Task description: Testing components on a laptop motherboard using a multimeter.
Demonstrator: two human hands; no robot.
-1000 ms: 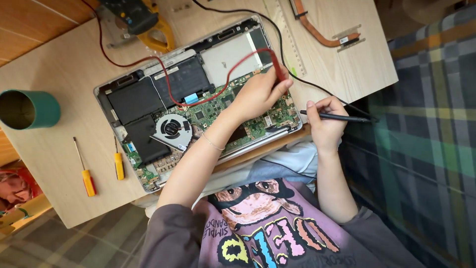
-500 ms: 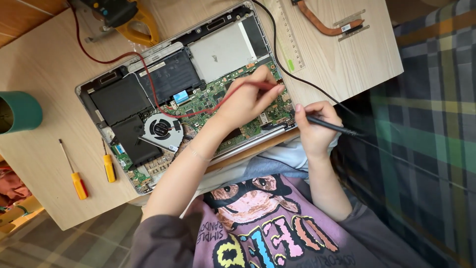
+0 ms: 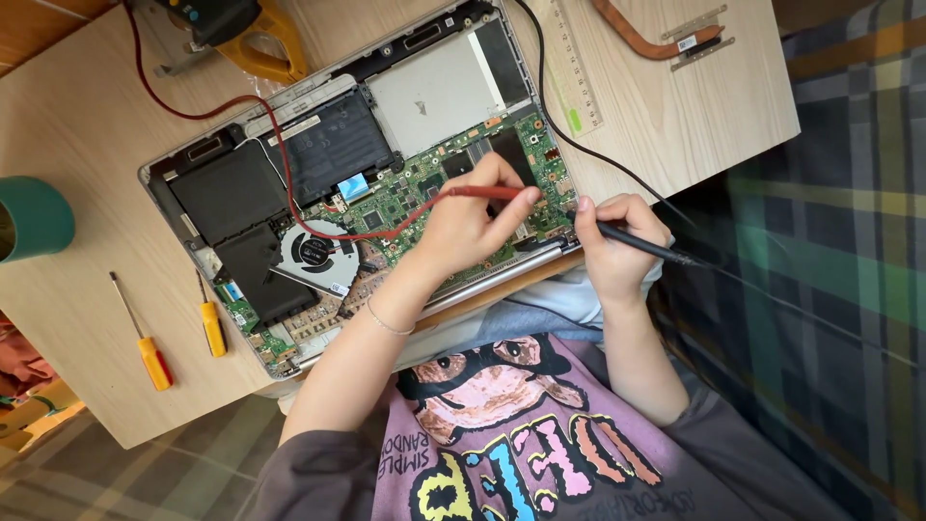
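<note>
An opened laptop (image 3: 434, 96) lies bottom-up on the wooden table, showing its green motherboard (image 3: 395, 198), black battery and round fan (image 3: 313, 253). My left hand (image 3: 463, 232) rests on the board and pinches a red test probe (image 3: 477, 192), whose tip is on the board's right part. Its red lead runs up to a yellow multimeter (image 3: 241, 29) at the top. My right hand (image 3: 617, 256) holds a black test probe (image 3: 641, 244) like a pen, with its tip at the board's right edge, close to the left fingers.
A green cup (image 3: 34, 217) stands at the left table edge. Two yellow-handled screwdrivers (image 3: 145, 342) (image 3: 210, 323) lie left of the laptop. A clear ruler (image 3: 569, 68) and a copper heat pipe (image 3: 656, 39) lie top right. A plaid blanket (image 3: 830, 241) lies off the table's right edge.
My right hand has brought the black probe's tip in to the board's right edge. My left hand has lowered the red probe flatter over the board. The view has shifted.
</note>
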